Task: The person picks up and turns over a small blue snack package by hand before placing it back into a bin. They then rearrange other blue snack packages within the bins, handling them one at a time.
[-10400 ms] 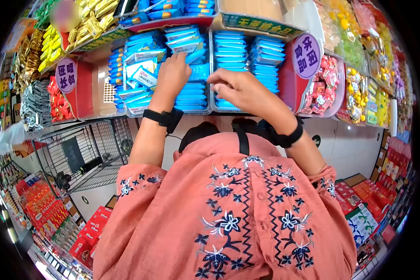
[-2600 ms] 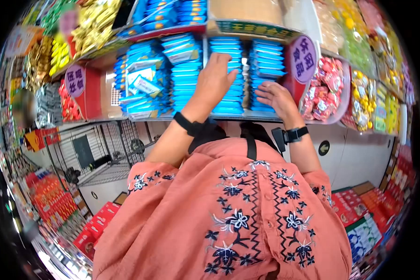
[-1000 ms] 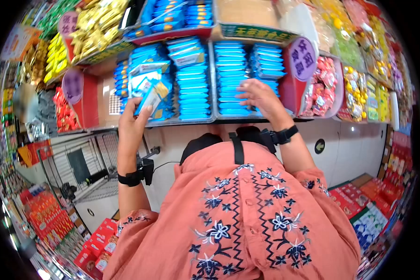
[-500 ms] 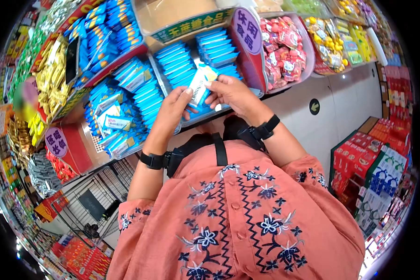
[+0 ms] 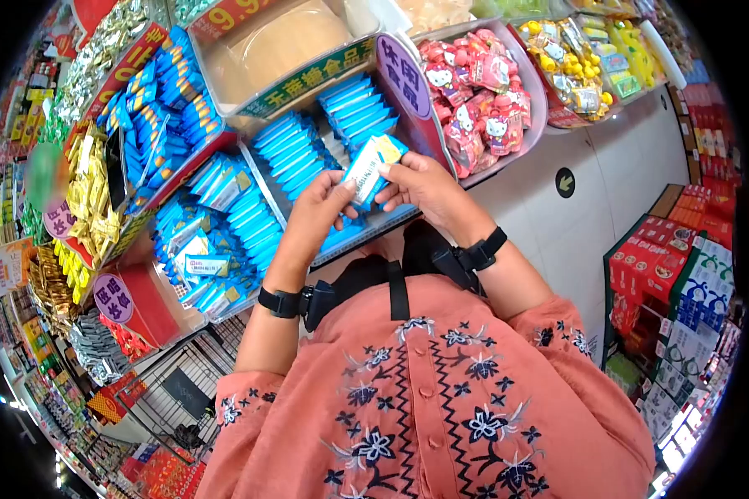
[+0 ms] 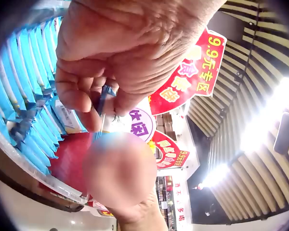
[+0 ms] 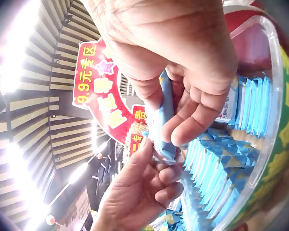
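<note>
A small blue and white snack packet (image 5: 376,166) with a yellow patch at one end is held between both hands over the front of a clear-walled bin. My left hand (image 5: 314,212) pinches its lower left end between thumb and fingers. At its right edge, my right hand (image 5: 429,190) grips with the thumb on top and fingers curled beneath. The right wrist view shows the packet (image 7: 164,113) edge-on, with both hands on it. Right behind it, matching blue packets (image 5: 291,150) stand in rows. More blue packets (image 5: 204,266) lie loosely in the bin to the left.
Pink wrapped sweets (image 5: 483,100) fill a bin on the right. An upper tray (image 5: 266,54) stands behind the blue packets. Gold-wrapped sweets (image 5: 91,191) are at the left. A wire shopping cart (image 5: 179,387) stands below the counter's left, and red boxes (image 5: 653,258) at right.
A second ago the left hand alone held a packet over the left bin; it has moved right, and the right hand has taken hold too. The head view has turned rightward.
</note>
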A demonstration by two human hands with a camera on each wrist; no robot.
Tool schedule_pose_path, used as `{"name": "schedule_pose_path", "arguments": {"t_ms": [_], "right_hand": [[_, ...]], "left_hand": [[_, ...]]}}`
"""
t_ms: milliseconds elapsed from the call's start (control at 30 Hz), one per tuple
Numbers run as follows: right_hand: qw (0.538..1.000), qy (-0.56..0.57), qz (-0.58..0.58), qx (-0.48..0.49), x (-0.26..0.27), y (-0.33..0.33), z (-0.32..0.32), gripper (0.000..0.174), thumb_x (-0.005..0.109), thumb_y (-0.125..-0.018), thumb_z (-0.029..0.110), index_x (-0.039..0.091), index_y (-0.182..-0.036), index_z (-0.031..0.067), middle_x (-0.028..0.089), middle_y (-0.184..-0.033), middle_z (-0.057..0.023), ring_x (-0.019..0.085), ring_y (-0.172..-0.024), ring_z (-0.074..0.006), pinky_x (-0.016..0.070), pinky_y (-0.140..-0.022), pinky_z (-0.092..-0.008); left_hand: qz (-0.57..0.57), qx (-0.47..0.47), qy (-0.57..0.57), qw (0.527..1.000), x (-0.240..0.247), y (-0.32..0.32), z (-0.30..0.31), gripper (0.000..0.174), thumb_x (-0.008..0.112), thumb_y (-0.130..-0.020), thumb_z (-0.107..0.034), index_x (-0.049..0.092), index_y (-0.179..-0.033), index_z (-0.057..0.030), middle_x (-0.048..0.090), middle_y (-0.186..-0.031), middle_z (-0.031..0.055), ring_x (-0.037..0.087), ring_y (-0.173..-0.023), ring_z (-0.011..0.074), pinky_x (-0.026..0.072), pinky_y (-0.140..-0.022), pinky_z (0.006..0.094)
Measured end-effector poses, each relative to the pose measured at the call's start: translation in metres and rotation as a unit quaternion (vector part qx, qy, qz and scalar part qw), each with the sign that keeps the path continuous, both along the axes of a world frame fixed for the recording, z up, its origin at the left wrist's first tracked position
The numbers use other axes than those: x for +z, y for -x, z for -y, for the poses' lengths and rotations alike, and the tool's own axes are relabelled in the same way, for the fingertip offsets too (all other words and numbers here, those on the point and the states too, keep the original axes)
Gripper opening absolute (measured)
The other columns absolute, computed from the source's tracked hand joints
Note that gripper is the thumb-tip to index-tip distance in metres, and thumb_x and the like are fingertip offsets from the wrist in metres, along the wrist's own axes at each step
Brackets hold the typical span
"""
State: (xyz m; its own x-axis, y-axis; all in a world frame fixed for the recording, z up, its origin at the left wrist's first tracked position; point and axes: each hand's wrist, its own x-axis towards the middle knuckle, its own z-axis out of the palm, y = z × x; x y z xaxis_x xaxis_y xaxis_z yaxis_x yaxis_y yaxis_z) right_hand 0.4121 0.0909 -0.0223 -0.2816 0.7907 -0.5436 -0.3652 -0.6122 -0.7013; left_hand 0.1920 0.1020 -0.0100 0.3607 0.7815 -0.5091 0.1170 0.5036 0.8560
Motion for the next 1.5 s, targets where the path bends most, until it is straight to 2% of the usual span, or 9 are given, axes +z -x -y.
{"name": "schedule_pose_path", "arguments": {"t_ms": [367,700,767,867,967,1167,1367,1400,1500], "right_hand": [[0.996,0.018,-0.080,-0.038,-0.022,-0.022,-0.005,0.026,0.063,-0.101,0.025,0.055,-0.108,0.0009,0.068,-0.104,-0.0146,0.074,-0.085,-0.0285,0.0606,-0.075,-0.0369],[0.996,0.021,-0.078,-0.043,-0.038,-0.030,-0.001,0.031,0.059,-0.103,0.025,0.056,-0.118,-0.0016,0.066,-0.109,-0.0151,0.071,-0.099,-0.0282,0.0600,-0.083,-0.0390],[0.996,0.025,-0.081,-0.040,-0.046,-0.031,0.000,0.033,0.059,-0.103,0.024,0.054,-0.122,-0.0028,0.065,-0.115,-0.0169,0.069,-0.104,-0.0288,0.0592,-0.087,-0.0400],[0.996,0.046,-0.057,-0.045,-0.048,-0.028,0.002,0.041,0.059,-0.103,0.022,0.049,-0.131,-0.0056,0.060,-0.125,-0.0194,0.065,-0.113,-0.0300,0.0572,-0.093,-0.0415],[0.996,0.049,-0.031,-0.065,-0.053,-0.019,-0.003,0.043,0.060,-0.103,0.022,0.047,-0.135,-0.0027,0.058,-0.131,-0.0195,0.063,-0.118,-0.0318,0.0540,-0.099,-0.0425],[0.997,0.023,-0.038,-0.058,-0.072,-0.011,-0.020,0.049,0.059,-0.103,0.020,0.042,-0.142,-0.0038,0.054,-0.135,-0.0170,0.062,-0.119,-0.0301,0.0540,-0.098,-0.0425],[0.996,0.038,-0.053,-0.063,-0.090,-0.005,-0.033,0.030,0.059,-0.102,0.014,0.055,-0.128,-0.0003,0.060,-0.126,-0.0118,0.063,-0.112,-0.0247,0.0553,-0.095,-0.0403],[0.996,0.031,-0.055,-0.070,-0.091,-0.004,-0.033,0.025,0.060,-0.099,0.015,0.058,-0.120,0.0020,0.061,-0.115,-0.0089,0.063,-0.108,-0.0230,0.0564,-0.091,-0.0379],[0.995,0.006,-0.084,-0.062,-0.096,-0.007,-0.035,0.019,0.061,-0.098,0.015,0.061,-0.114,0.0043,0.063,-0.108,-0.0061,0.065,-0.103,-0.0211,0.0567,-0.089,-0.0388]], "left_hand": [[-0.038,-0.040,0.002,0.999,0.001,-0.022,-0.022,0.033,0.061,-0.102,-0.029,0.061,-0.120,-0.0010,0.065,-0.091,0.0017,0.062,-0.074,0.0072,0.0448,-0.058,0.0203],[-0.092,-0.050,-0.037,0.994,-0.015,-0.032,-0.031,0.028,0.063,-0.100,-0.025,0.063,-0.117,-0.0024,0.065,-0.090,0.0021,0.063,-0.076,0.0103,0.0477,-0.064,0.0243],[-0.174,-0.071,-0.138,0.973,-0.029,-0.034,-0.034,0.027,0.065,-0.099,-0.023,0.063,-0.116,-0.0022,0.066,-0.089,0.0063,0.066,-0.079,0.0167,0.0507,-0.067,0.0288],[-0.300,-0.093,-0.371,0.874,-0.050,-0.041,-0.041,0.026,0.068,-0.095,-0.018,0.062,-0.114,-0.0011,0.067,-0.096,0.0174,0.068,-0.086,0.0321,0.0537,-0.075,0.0383],[-0.311,-0.083,-0.418,0.850,-0.067,-0.052,-0.048,0.027,0.068,-0.092,-0.015,0.060,-0.112,-0.0004,0.064,-0.104,0.0246,0.065,-0.093,0.0431,0.0537,-0.078,0.0464],[-0.383,-0.098,-0.416,0.819,-0.080,-0.061,-0.051,0.025,0.067,-0.090,-0.011,0.054,-0.109,-0.0025,0.060,-0.106,0.0242,0.066,-0.086,0.0457,0.0569,-0.069,0.0503],[-0.448,-0.081,-0.436,0.776,-0.084,-0.064,-0.049,0.022,0.068,-0.090,-0.016,0.056,-0.106,-0.0065,0.057,-0.103,0.0186,0.066,-0.081,0.0405,0.0566,-0.063,0.0492],[-0.447,-0.068,-0.459,0.765,-0.084,-0.065,-0.050,0.021,0.068,-0.091,-0.018,0.057,-0.105,-0.0077,0.057,-0.101,0.0176,0.066,-0.081,0.0398,0.0563,-0.063,0.0483],[-0.442,-0.067,-0.471,0.761,-0.079,-0.067,-0.049,0.020,0.067,-0.089,-0.014,0.054,-0.103,-0.0058,0.055,-0.097,0.0182,0.066,-0.083,0.0384,0.0570,-0.063,0.0456]]}}
